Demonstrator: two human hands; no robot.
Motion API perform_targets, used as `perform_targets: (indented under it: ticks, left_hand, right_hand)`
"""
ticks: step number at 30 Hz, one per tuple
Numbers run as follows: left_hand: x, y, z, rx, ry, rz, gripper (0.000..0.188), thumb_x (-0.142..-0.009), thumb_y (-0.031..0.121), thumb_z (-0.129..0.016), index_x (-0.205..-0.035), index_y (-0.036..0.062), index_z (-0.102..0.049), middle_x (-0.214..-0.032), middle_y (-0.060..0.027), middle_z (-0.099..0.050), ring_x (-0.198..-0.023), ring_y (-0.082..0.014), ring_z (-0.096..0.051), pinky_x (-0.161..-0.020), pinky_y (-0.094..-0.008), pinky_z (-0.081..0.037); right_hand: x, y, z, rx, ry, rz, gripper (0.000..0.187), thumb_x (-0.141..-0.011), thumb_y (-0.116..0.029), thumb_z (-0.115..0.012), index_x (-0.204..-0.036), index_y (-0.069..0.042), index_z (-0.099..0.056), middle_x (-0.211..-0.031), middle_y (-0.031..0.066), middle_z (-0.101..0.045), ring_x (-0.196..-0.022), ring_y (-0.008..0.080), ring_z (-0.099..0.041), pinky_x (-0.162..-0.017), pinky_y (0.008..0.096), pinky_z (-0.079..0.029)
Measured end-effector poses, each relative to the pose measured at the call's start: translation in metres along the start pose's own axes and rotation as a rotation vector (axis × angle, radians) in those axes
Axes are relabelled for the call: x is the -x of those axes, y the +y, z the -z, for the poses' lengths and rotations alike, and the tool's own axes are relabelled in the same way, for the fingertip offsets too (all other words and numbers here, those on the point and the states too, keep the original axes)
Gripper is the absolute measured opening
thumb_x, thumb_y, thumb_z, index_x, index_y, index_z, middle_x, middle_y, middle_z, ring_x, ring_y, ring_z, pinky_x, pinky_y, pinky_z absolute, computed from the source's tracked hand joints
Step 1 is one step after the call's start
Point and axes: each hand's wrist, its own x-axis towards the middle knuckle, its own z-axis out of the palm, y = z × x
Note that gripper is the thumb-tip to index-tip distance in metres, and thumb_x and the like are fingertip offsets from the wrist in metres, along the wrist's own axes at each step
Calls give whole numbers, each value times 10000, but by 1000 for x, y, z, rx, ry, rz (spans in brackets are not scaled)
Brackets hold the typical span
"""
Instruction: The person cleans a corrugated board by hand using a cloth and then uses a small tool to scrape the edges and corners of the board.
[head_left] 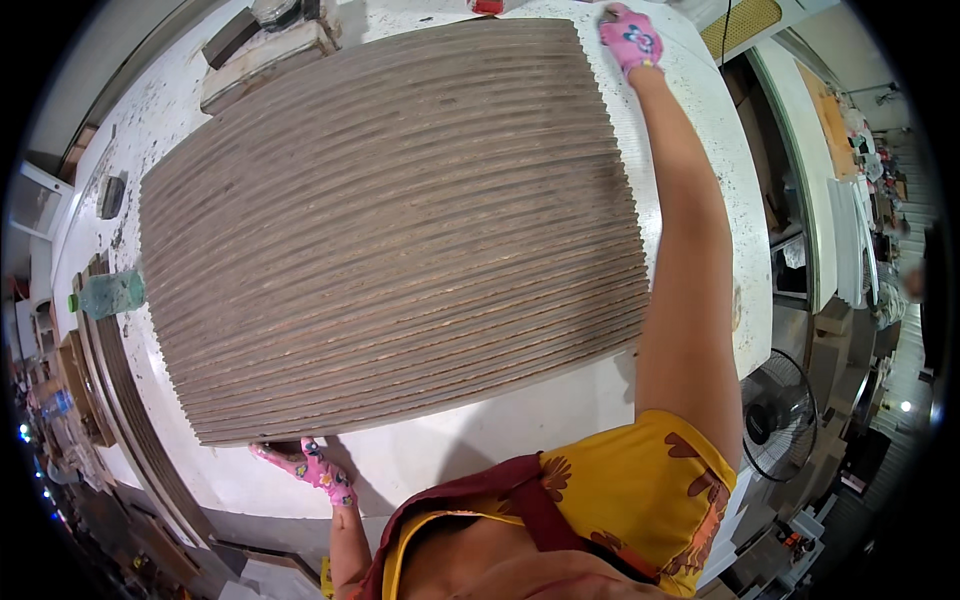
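A large brown ribbed panel [390, 220] with many lengthwise grooves lies flat across a white speckled table [520, 440]. My left hand [305, 463], in a pink patterned glove, grips the panel's near edge at its lower left corner. My right hand [630, 38], in a matching pink glove, reaches far out and holds the panel's far right corner. My right arm stretches along the panel's right end. A yellow and red sleeve sits at the bottom of the view.
A clear green-capped bottle [108, 293] lies at the table's left edge. Wooden blocks [265, 55] rest at the far left of the table. A black floor fan [775, 415] stands to the right, below the table. Curved wooden strips [120, 400] run along the left side.
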Motion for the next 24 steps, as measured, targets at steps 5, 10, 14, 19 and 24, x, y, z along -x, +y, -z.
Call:
perform_targets:
  ticks: [5,10,14,19,24]
  left_hand:
    - [-1,-20,10,-11,18,-34,933,-856,371,-661,-1487,-19,-96,-1556,-184,-107,-1439,-295,-108,-1170,-412,-56]
    - [1,-15,8,32,10,-5,854,-877,250,-620,-1498,10,-84,-1564,-146,-77,-1433,-261,-101,-1158,-421,-60]
    - [-1,-11,5,0,-27,-9,854,-878,239,-616,-1498,12,-75,-1561,-141,-78,-1426,-263,-118,-1157,-417,-73]
    - [5,4,-1,156,6,60,852,-868,238,-623,-1489,-20,-101,-1555,-189,-102,-1432,-303,-120,-1161,-422,-74]
    - [6,-2,3,175,-24,44,825,-900,245,-580,-1497,7,-63,-1556,-155,-85,-1411,-279,-150,-1153,-413,-95]
  right_hand:
    - [144,-160,96,-581,-7,916,310,-912,-242,-509,-1197,-175,-607,-1019,99,-659,-810,228,-651,-721,360,-561]
    - [144,-159,92,-315,-524,719,278,-935,-257,-483,-1158,-145,-606,-1083,65,-659,-898,232,-645,-791,355,-548]
    - [50,0,29,61,-293,48,321,-893,-341,-538,-1191,-240,-602,-1112,114,-627,-963,293,-632,-792,386,-545]
    - [116,10,39,-837,-409,225,277,-926,-302,-508,-1164,-206,-615,-1082,125,-621,-856,252,-629,-702,352,-532]
    - [219,-70,116,-962,-731,447,260,-945,-296,-488,-1163,-214,-604,-1083,126,-588,-781,185,-603,-650,276,-514]
